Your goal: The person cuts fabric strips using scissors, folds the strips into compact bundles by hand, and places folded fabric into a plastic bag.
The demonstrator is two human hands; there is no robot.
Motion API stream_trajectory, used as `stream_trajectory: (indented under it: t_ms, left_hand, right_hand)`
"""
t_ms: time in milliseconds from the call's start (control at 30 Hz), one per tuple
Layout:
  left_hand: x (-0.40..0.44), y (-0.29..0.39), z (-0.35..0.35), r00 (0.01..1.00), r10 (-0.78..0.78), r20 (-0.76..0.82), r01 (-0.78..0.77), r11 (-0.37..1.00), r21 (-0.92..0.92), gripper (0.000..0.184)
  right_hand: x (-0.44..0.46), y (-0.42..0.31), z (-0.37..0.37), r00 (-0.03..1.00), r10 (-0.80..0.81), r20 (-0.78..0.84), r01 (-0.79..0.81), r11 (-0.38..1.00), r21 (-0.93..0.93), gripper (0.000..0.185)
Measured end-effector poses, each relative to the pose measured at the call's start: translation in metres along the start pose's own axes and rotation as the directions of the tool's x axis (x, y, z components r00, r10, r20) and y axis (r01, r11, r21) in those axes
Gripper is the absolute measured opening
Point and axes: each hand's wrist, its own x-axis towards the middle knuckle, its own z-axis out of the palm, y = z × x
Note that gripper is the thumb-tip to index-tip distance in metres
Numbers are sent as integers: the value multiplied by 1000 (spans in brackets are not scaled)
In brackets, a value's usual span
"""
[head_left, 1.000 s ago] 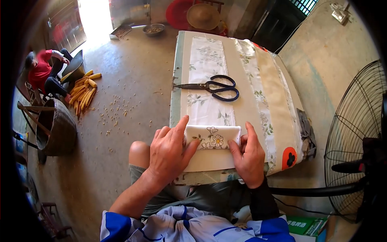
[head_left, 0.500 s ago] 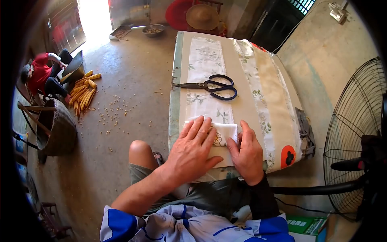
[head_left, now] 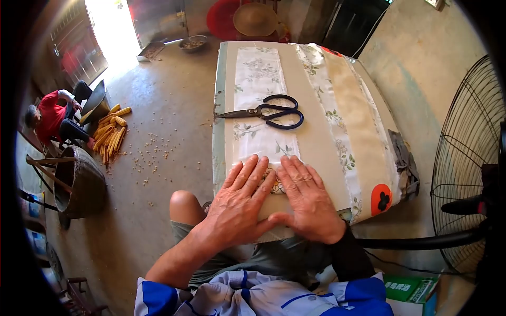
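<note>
My left hand (head_left: 235,203) lies flat on the near end of a folded piece of cloth (head_left: 275,185) with a printed flower. Beside it my right hand (head_left: 308,203) is also flat on the cloth, fingers stretched forward, the two thumbs meeting. Most of the folded piece is hidden beneath my hands. Beyond my fingertips runs a white floral fabric strip (head_left: 258,79) along the board-topped table (head_left: 311,126). Across this strip rest scissors (head_left: 263,111) with dark looped handles, blades pointing left.
To the right lie another floral strip (head_left: 333,113) and a beige cloth panel (head_left: 354,105). A standing fan (head_left: 464,174) is at far right. On the left, a seated person (head_left: 52,113) is near corn cobs (head_left: 112,131) and a woven basket (head_left: 79,181). Kernels dot the floor.
My right hand has moved from the folded cloth's right edge onto its top, flattening beside my left hand. The view has shifted slightly.
</note>
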Motion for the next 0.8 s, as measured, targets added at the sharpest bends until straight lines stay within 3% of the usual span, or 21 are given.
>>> stream_trajectory:
  t_ms: [367, 800]
  left_hand:
    - [-14, -5, -1, 992, 11, -123, -15, 999, -32, 80]
    - [-47, 18, 0, 983, 34, -183, -45, 997, -57, 64]
  right_hand:
    - [-7, 2, -7, 1000, -23, -3, 23, 999, -48, 91]
    - [-47, -30, -19, 999, -37, -16, 36, 997, -73, 64]
